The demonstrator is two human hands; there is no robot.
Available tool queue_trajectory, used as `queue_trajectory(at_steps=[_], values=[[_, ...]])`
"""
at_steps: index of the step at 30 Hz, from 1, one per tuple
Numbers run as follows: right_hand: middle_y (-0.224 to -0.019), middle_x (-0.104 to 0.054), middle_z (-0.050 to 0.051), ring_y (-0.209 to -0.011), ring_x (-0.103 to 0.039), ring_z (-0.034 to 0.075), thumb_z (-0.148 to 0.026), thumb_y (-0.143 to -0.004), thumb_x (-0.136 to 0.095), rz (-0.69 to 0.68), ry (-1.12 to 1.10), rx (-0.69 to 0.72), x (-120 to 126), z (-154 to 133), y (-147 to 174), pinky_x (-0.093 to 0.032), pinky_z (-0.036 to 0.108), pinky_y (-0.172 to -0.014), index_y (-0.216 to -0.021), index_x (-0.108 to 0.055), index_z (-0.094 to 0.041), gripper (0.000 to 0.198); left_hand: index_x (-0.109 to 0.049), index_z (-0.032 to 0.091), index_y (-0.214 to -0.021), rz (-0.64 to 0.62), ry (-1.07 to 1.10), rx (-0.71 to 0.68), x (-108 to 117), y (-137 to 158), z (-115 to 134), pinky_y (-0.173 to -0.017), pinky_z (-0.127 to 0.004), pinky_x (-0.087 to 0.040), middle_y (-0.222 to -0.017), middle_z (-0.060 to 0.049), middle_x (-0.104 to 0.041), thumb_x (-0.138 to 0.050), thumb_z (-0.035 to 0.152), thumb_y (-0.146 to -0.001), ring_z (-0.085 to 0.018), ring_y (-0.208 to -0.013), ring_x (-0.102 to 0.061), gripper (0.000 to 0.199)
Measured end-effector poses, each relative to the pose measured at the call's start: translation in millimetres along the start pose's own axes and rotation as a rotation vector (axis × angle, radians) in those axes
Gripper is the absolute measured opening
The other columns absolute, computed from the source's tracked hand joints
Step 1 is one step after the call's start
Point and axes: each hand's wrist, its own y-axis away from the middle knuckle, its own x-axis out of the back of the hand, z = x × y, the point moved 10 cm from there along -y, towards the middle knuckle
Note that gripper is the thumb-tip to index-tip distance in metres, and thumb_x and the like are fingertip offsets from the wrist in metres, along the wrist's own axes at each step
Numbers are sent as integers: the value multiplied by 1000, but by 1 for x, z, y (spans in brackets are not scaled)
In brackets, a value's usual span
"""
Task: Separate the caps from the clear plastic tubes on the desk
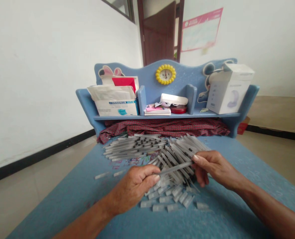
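Between my two hands a slim translucent pen (176,167) is stretched nearly level above the desk. My left hand (137,186) pinches its left end between thumb and fingers. The right end is pinched by my right hand (209,164), whose lower fingers curl below. Under and behind them lies a heap of similar pens (184,149), some with black parts. A second pile of pens (130,146) is at the back left. Several short clear pen caps (166,199) are scattered in front of the heap, and a few lie to the left of it.
The blue desk (88,199) has a back shelf (142,117) with a mask box (117,104), a red round tin (178,109) and a white carton (228,91). A yellow flower-shaped clock (165,74) is on the backboard. Red checked cloth (162,127) lies beneath the shelf.
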Motion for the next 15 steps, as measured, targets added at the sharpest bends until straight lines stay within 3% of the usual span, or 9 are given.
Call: queue_trajectory(at_steps=[3, 8, 12, 15], values=[[-48, -60, 0, -40, -54, 9, -53, -85, -52, -10, -14, 5, -2, -1, 0, -40, 20, -40, -68, -50, -17, 40, -61, 13, -87, -9, 0, 7, -1, 0, -1, -53, -18, -31, -60, 6, -38, -42, 31, -89, -10, -59, -39, 27], [-60, -64, -1, -49, -60, 13, -54, -73, -66, -13, -118, -60, -4, 5, -1, -43, 20, -39, -92, -50, -18, 44, -61, 13, -88, -2, 22, 34, 0, -1, -5, -52, -19, -30, -60, 6, -38, -42, 32, -89, -9, -58, -38, 26], [-47, -58, -1, -34, -51, 8, -60, -82, -49, 20, -5, -83, -2, 7, -1, -36, 17, -33, -68, -48, -17, 45, -60, 13, -89, -16, 9, 52, -1, -1, -5, -52, -19, -30, -59, 6, -38, -41, 32, -90, -10, -58, -38, 27], [-55, -62, -1, -41, -57, 10, -56, -76, -62, -19, -84, -84, -7, 7, 0, -40, 18, -35, -78, -49, -18, 40, -60, 12, -88, -24, -8, 45, -2, -1, -4, -52, -20, -30, -60, 6, -37, -40, 32, -90, -10, -59, -38, 28]])
